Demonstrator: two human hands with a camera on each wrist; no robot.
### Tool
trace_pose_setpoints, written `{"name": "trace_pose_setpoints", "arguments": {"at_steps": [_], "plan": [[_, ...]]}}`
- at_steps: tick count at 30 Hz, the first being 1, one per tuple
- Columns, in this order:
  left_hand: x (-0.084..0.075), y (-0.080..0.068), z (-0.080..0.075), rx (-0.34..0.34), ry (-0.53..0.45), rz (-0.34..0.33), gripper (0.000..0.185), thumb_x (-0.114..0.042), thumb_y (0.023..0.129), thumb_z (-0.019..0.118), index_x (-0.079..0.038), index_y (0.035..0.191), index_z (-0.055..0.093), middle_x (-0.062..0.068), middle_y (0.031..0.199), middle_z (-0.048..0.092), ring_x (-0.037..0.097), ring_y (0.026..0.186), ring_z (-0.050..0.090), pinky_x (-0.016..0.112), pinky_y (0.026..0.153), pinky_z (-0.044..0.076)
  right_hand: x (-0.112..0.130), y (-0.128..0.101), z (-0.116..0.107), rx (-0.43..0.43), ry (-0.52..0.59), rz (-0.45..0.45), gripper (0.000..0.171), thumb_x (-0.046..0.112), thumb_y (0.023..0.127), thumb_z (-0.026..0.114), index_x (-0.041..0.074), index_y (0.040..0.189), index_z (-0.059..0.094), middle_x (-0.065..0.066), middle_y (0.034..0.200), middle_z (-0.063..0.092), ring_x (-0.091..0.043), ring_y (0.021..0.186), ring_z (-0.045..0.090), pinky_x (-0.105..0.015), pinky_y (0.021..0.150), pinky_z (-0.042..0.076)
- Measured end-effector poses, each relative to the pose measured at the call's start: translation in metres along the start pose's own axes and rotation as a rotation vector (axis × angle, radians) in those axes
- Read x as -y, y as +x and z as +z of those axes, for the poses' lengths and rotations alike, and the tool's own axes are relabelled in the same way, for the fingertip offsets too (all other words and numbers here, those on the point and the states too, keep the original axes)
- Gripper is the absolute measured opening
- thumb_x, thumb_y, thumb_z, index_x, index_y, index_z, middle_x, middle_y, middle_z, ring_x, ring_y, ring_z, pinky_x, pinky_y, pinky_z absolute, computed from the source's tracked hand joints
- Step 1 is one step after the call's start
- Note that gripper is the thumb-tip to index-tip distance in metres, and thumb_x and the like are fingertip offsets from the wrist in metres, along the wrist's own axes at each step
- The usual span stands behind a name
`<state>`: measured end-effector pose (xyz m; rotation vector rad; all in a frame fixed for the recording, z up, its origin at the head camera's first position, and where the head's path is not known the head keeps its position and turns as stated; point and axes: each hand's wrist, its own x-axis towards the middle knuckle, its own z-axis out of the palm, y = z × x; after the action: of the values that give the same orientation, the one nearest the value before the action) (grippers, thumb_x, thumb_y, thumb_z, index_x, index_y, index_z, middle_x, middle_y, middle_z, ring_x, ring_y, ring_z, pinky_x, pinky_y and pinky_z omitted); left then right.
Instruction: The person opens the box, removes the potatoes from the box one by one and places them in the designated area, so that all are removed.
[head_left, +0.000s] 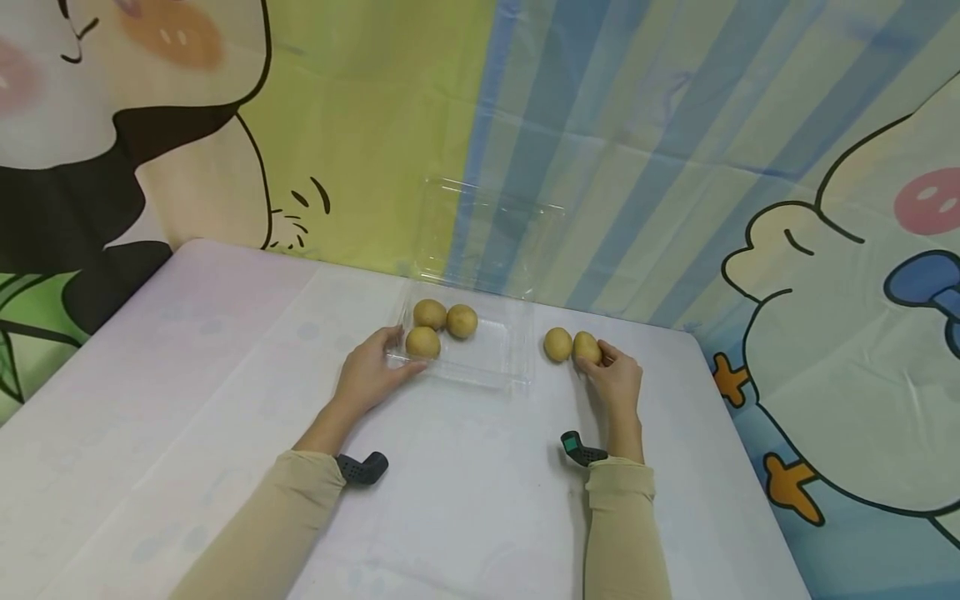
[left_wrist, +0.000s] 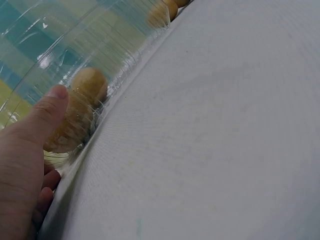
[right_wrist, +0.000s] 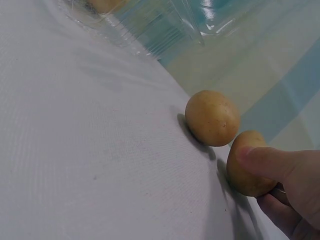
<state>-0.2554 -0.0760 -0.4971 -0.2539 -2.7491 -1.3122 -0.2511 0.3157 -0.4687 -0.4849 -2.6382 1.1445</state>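
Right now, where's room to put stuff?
The table is bare left of the left hand and between the forearms; so is the right side of the clear box. Crowded: the box's left, with three potatoes, and past its right edge, where the right hand pinches one of two more.

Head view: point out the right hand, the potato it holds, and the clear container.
Right hand [head_left: 619, 385], head view, back of hand
Held potato [head_left: 586, 345], head view, exposed skin
Clear container [head_left: 492, 342], head view, bare floor
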Motion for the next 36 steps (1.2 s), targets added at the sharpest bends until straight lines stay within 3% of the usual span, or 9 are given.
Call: {"name": "trace_pose_setpoints", "arguments": {"at_steps": [32, 36], "plan": [[-0.002, 0.000, 0.000, -0.009, 0.001, -0.007, 0.088, -0.064, 0.066, 0.065, -0.009, 0.131, 0.042, 0.010, 0.127, 0.054, 0.029, 0.118, 0.049, 0.045, 0.099, 0.039, 0.012, -0.001, -0.013, 0.117, -0.156, -0.059, 0.060, 0.036, 0.083, 0.063, 0.005, 0.131, 0.046, -0.017, 0.123, 0.056, -0.031, 0.112, 0.054, -0.040, 0.095, 0.045], [-0.001, 0.000, 0.000, -0.006, 0.005, -0.006, 0.088, -0.064, 0.066, 0.065, -0.009, 0.132, 0.042, 0.010, 0.127, 0.054, 0.029, 0.118, 0.049, 0.045, 0.099, 0.039, 0.020, -0.002, -0.017, 0.089, -0.165, -0.054, 0.055, 0.033, 0.085, 0.061, 0.006, 0.130, 0.047, -0.017, 0.124, 0.056, -0.031, 0.111, 0.055, -0.040, 0.092, 0.048]]}}
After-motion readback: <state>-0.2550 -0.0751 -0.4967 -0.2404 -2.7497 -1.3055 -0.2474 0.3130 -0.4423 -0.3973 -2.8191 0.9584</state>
